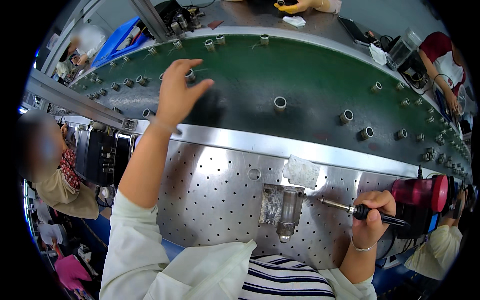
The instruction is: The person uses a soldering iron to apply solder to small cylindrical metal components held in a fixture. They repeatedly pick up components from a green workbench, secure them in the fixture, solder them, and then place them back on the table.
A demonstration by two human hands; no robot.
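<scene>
Presently, counted on the perforated metal worktop (215, 205), lower half of frame: 1 pen-shaped tool (361, 212) with black handle and metal barrel, right of lower middle; 1 metal fixture (272, 205) bearing 1 shiny cylinder (288, 207), lower middle; 1 pale crumpled sheet (301, 171) just above the fixture; 1 small clear disc (254, 174) to upper left of it. Counted on the green belt (240, 95): 3 metal collars (280, 109) at centre and just right of it, well apart; 3 more along the far rim, upper middle. Toward far right, too small and crowded to count. Also 1 red translucent container (415, 192), right of frame.

Right hand (369, 231), lower right: closed around the tool's handle, thumb and fingers together on it, with tip pointed left, just beside the fixture and apart from it. Left hand (178, 92), upper left of centre, over the belt: thumb and fingers spread well apart. Seen between them, 1 collar (190, 76); cannot tell whether touched.
</scene>
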